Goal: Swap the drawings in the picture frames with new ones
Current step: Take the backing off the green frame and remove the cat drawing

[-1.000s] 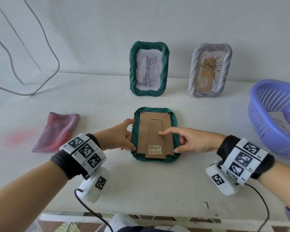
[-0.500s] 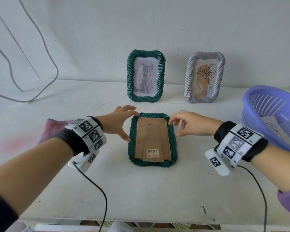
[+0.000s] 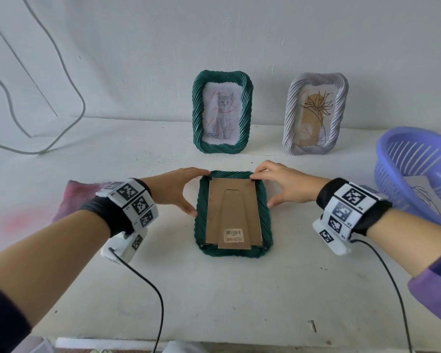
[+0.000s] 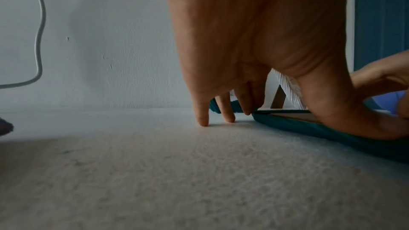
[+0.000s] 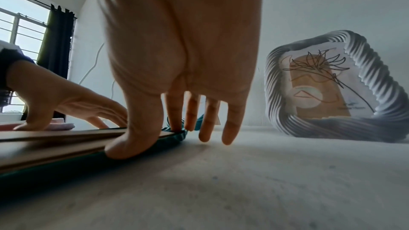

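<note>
Soft, even daylight
Window (image 5: 24,29) glows at 9 o'clock in right wrist view; wrist pictures dim, grainy, edges bowed.

The flat frame (image 3: 266,220) at centre is dark green with twisted ribs. Its back (image 3: 233,207) is plain brown card, with a white label (image 3: 233,236) printed black and orange. Upper centre, a second frame (image 3: 197,110), also ribbed green, shows a grey cat (image 3: 223,110) crossed by red scribbles. Right of it a pale frame (image 3: 292,110), ribbed lilac-white, holds a black line flower (image 3: 316,105) over tan shapes. The slotted basket (image 3: 407,159) is violet, the cloth (image 3: 73,197) mottled pink. The bench (image 3: 214,296) is white with a pink smear (image 3: 18,220). The wrist bands (image 3: 134,200) are black, carrying white blocks of black square codes.
</note>
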Demonstrator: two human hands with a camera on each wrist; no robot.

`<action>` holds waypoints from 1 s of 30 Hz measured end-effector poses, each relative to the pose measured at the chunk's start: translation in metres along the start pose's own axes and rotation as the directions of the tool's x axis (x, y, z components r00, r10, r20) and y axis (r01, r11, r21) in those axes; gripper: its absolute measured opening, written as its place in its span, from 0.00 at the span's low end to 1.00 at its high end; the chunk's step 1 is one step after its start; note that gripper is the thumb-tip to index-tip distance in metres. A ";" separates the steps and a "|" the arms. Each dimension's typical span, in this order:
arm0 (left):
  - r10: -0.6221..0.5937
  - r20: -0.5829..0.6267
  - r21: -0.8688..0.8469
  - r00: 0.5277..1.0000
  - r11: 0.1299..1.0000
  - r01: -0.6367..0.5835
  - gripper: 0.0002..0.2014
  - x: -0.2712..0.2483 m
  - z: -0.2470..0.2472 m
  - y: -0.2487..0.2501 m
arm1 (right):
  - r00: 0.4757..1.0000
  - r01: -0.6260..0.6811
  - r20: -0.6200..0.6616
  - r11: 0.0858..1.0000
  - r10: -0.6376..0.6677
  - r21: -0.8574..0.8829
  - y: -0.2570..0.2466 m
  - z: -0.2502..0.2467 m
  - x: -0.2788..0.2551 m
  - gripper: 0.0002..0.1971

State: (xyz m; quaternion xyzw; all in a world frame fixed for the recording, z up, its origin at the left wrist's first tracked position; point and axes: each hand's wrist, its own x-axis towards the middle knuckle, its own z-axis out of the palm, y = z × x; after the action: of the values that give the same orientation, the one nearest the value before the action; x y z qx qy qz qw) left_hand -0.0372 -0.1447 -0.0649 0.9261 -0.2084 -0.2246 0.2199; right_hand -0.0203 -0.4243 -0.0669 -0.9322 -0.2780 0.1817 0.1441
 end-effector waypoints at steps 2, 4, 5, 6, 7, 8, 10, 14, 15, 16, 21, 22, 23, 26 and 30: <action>0.019 -0.027 0.014 0.999 1.000 -0.019 0.48 0.002 0.002 -0.001 | 1.000 0.009 -0.018 1.000 -0.009 -0.007 0.002 0.000 0.001 0.38; 0.027 -0.041 0.021 0.999 0.999 -0.027 0.48 0.003 0.005 -0.003 | 0.999 0.022 -0.041 1.000 -0.022 -0.010 0.003 0.001 0.002 0.37; 0.029 -0.044 0.020 0.999 0.999 -0.028 0.48 0.004 0.005 -0.004 | 0.998 0.030 -0.050 0.999 -0.030 -0.011 0.004 0.001 0.002 0.37; 0.031 -0.045 0.019 0.998 0.999 -0.030 0.48 0.004 0.006 -0.005 | 0.998 0.039 -0.058 0.999 -0.040 -0.010 0.005 0.001 0.003 0.36; 0.034 -0.046 0.021 0.998 0.999 -0.033 0.48 0.004 0.006 -0.005 | 0.997 0.046 -0.065 0.999 -0.046 -0.007 0.006 0.002 0.003 0.35; 0.036 -0.046 0.025 0.998 0.999 -0.035 0.48 0.004 0.006 -0.005 | 0.996 0.051 -0.075 0.999 -0.052 -0.006 0.007 0.002 0.003 0.34; 0.036 -0.047 0.038 0.998 0.999 -0.034 0.49 0.005 0.005 -0.005 | 0.994 0.058 -0.095 0.998 -0.059 -0.009 0.008 0.002 0.004 0.33; 0.034 -0.070 0.075 0.997 0.997 -0.028 0.48 0.006 0.005 -0.004 | 0.990 0.078 -0.117 0.996 -0.082 -0.043 0.007 0.001 0.004 0.28; 0.033 -0.072 0.085 0.997 0.996 -0.027 0.48 0.006 0.005 -0.003 | 0.990 0.077 -0.115 0.996 -0.083 -0.054 0.006 0.001 0.004 0.27; 0.034 -0.069 0.095 0.997 0.995 -0.027 0.48 0.006 0.004 -0.002 | 0.990 0.078 -0.113 0.995 -0.085 -0.069 0.005 0.001 0.004 0.25; 0.044 -0.055 0.120 0.998 0.992 -0.037 0.43 0.007 0.003 0.000 | 0.989 0.079 -0.122 0.994 -0.088 -0.079 0.004 0.001 0.003 0.23; 0.042 -0.064 0.122 0.997 0.992 -0.034 0.42 0.007 0.003 0.000 | 0.988 0.076 -0.126 0.994 -0.085 -0.073 0.004 0.001 0.003 0.24; 0.041 -0.073 0.125 0.996 0.992 -0.031 0.41 0.007 0.003 -0.001 | 0.988 0.074 -0.128 0.995 -0.082 -0.069 0.004 0.001 0.003 0.24; 0.044 -0.092 0.130 0.995 0.991 -0.032 0.41 0.008 0.004 -0.002 | 0.989 0.069 -0.129 0.996 -0.076 -0.055 0.004 0.001 0.003 0.24; 0.048 -0.121 0.114 0.991 0.993 -0.034 0.40 0.008 0.007 -0.007 | 0.988 0.065 -0.138 0.998 -0.068 -0.021 0.002 0.001 0.002 0.25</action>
State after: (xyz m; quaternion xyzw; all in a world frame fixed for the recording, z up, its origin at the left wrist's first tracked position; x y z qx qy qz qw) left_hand -0.0321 -0.1445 -0.0766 0.9447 -0.2256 -0.1501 0.1847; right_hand -0.0181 -0.4247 -0.0691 -0.9339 -0.2997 0.1092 0.1615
